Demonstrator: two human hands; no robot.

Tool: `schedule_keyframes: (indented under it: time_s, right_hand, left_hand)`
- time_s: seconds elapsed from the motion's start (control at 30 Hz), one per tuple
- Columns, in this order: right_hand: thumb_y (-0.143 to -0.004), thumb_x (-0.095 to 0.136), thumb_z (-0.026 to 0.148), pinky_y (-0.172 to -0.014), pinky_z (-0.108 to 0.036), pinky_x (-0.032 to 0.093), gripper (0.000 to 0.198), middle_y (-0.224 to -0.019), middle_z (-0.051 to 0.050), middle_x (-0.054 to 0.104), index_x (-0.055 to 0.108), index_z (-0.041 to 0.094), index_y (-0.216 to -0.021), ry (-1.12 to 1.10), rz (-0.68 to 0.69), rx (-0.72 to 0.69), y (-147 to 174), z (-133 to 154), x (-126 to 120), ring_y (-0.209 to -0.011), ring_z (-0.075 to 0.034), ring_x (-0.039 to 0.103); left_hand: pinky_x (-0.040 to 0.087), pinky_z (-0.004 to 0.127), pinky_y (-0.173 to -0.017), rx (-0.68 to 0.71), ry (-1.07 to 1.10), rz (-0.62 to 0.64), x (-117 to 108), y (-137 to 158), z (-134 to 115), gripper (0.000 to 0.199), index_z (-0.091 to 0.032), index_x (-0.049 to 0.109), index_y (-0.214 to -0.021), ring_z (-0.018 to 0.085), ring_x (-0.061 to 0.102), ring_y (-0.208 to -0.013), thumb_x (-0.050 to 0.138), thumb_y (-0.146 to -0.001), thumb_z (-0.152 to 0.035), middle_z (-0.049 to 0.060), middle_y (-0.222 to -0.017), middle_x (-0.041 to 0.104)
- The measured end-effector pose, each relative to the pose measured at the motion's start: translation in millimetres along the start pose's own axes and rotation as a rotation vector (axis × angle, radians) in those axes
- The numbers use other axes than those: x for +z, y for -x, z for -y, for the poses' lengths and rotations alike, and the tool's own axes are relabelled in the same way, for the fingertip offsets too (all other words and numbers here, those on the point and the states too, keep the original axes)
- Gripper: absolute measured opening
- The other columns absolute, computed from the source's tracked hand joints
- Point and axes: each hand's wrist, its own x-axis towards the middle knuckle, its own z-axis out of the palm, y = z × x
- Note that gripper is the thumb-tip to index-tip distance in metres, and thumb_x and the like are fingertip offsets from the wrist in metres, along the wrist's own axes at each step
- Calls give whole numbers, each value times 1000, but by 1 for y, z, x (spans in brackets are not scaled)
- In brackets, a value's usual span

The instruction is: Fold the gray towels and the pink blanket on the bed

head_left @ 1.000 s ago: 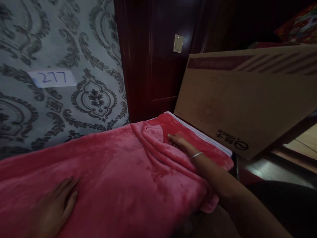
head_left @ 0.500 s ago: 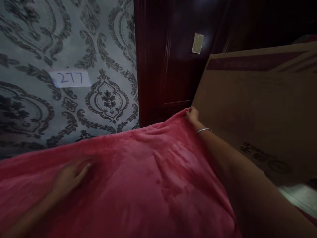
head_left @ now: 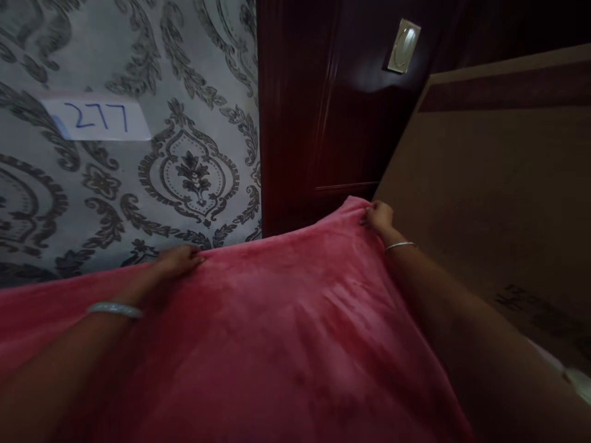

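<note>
A pink plush blanket (head_left: pixel 258 344) spreads from the near side out to both sets of fingers, smooth in the middle and drawn into slanting creases just on the near side of the right fingers. A pale, thick bracelet (head_left: pixel 115 309) circles the left wrist, behind those fingers; a thin silvery bracelet (head_left: pixel 401 245) sits on the right wrist.

The left hand (head_left: pixel 178 261) lies at the blanket's wall-side edge, its fingers bent over the cloth; I cannot tell whether they pinch it or only press. Farther along, the right hand (head_left: pixel 381 216) has its fingers closed together on the blanket's far corner, a small peak of cloth poking out beyond them.

For a good hold, the pinch seems best set right at the corner, with an even, gentle pull between the two hands: the slanting creases suggest more tension at the right fingers. Plush cloth probably needs a full fold between the fingers rather than a thin nip.

Just right of the right fingers leans a large cardboard box (head_left: pixel 489 178). Beyond the left fingers rises the patterned wall (head_left: pixel 198 203), bearing a paper marked 277 (head_left: pixel 99 119). Past the right fingers stands a dark red wooden panel (head_left: pixel 300 123) with a shiny plate (head_left: pixel 404 46).
</note>
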Motion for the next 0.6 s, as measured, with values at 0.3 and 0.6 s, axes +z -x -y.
schedule_keyframes:
  time_s: [0.3, 0.6]
  right_hand:
    - [-95, 50, 18, -83, -28, 49, 24, -73, -6, 68, 66, 13, -111, -126, -216, 135, 4, -20, 63, -87, -22, 65]
    - [-90, 48, 9, -70, -24, 55, 47, -90, -7, 73, 57, 9, -137, -287, -93, 59, 12, -37, 77, -74, -15, 68]
  left_hand:
    - [50, 51, -94, -168, 7, -400, 26, 9, -29, 41, -9, 69, -117, 38, 61, -118, 38, -93, -24, 21, -122, 68]
    - [51, 46, -93, -177, 59, -437, 44, -1, -24, 43, -9, 67, -123, 36, 64, -114, 39, -94, -23, 21, -122, 70]
